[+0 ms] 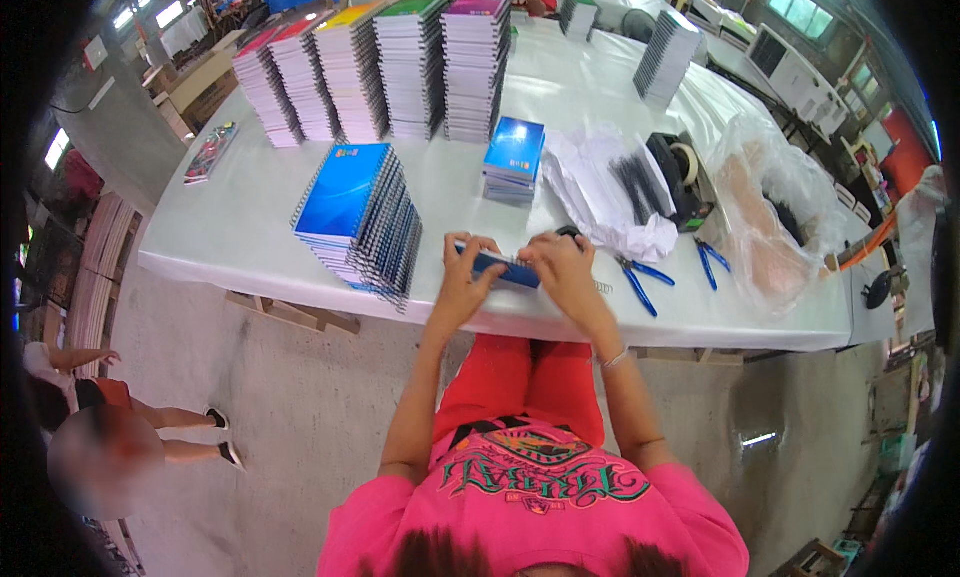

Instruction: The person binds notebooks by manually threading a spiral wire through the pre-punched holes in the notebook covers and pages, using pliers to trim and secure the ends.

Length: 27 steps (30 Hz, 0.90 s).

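Note:
At the table's near edge, my left hand [467, 277] is closed around a small blue notebook [514, 271], tilted with its spine edge upward. The fingers of my right hand [563, 267] are pinched at the notebook's right end, on a thin spiral wire [603, 288] whose loose end pokes out past the hand. Their exact grip is partly hidden. A tall stack of blue spiral notebooks [345, 192] stands left of my hands. Beyond them sits a shorter pile of small blue notebooks [515, 152]. Blue-handled pliers [642, 285] lie right of my right hand.
Tall notebook stacks [412, 67] in several colours line the far left of the white table [240, 227]. Crumpled white paper [590, 192] holds black wire coils [640, 187] beside a tape dispenser [683, 172]. More pliers [712, 263] and a plastic bag [770, 217] lie right. People are nearby.

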Tool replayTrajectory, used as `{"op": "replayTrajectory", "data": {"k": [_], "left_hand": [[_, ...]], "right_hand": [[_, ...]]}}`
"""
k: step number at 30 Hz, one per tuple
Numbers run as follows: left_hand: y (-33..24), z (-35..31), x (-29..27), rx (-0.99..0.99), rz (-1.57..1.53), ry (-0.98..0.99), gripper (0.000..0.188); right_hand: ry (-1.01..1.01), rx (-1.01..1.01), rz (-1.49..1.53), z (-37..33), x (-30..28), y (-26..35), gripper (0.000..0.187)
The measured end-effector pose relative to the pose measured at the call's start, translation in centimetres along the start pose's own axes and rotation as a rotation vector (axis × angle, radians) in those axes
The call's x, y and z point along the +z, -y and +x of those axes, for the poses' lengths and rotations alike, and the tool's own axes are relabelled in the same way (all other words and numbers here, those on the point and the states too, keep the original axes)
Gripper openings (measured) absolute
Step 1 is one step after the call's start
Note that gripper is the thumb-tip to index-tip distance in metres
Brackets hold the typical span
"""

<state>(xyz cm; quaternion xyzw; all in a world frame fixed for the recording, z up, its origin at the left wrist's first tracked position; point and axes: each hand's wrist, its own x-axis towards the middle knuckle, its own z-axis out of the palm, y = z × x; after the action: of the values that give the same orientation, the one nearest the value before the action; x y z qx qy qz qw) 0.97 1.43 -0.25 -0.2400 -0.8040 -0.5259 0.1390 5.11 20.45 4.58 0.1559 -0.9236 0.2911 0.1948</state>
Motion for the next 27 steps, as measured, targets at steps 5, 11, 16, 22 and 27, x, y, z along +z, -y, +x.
{"op": "replayTrajectory", "data": {"k": [5,11,16,22,27], "left_hand": [[0.1,1.3,-3.3,0.002,-0.066,0.134,0.031],[1.2,0.9,-2.5,-0.067,-0.086,0.147,0.050],[1.8,0.8,-0.7,-0.062,-0.272,0.008,0.094],[2.4,1.0,-0.2,-0.143,-0.349,0.073,0.106],[2.6,1.2,-0.6,-0.147,-0.333,0.155,0.096]], "right_hand": [[0.159,0.239,0.123,1.0,-3.2,-5.2,0.037],[0.048,0.171,0.116,-0.9,-1.3,-6.4,0.051],[-0.024,0.076,0.007,-2.3,1.0,-6.1,0.040],[0.029,0.486,1.664,-1.4,-1.9,-5.3,0.022],[0.437,0.410,1.303,1.1,-4.3,-2.6,0.023]]}}
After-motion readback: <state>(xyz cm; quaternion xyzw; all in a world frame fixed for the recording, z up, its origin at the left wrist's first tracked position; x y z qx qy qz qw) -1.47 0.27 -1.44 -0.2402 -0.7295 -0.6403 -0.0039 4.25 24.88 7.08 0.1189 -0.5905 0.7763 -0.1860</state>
